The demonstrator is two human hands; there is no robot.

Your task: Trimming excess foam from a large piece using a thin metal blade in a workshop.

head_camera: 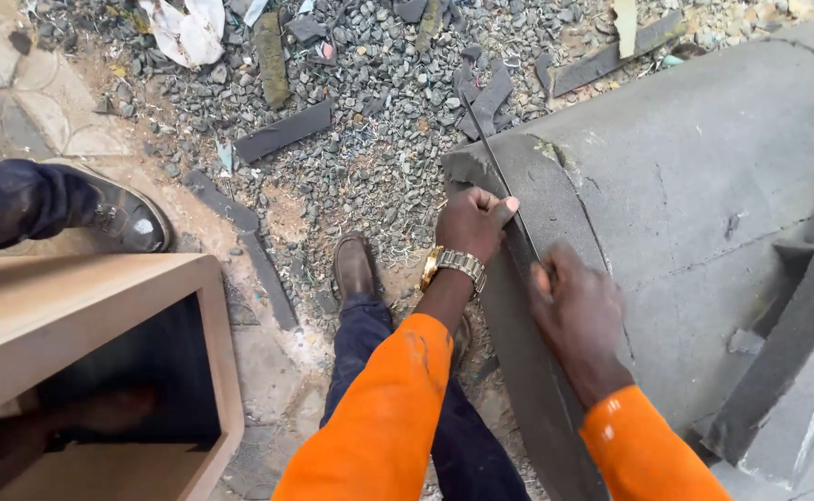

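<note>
Right now the left hand [472,223] grips the foam sheet's [694,186] cut edge, fingers curled over it, beside a thin blade [486,139] running lengthwise away. The right hand [578,311] presses flat on the foam, nearer the body.

One cam, head-worn, looks steeply down & slightly fwd, close on both hands at the grey foam sheet [704,186], gravel ground [370,139] beyond; no 2nd view to overlap.
</note>
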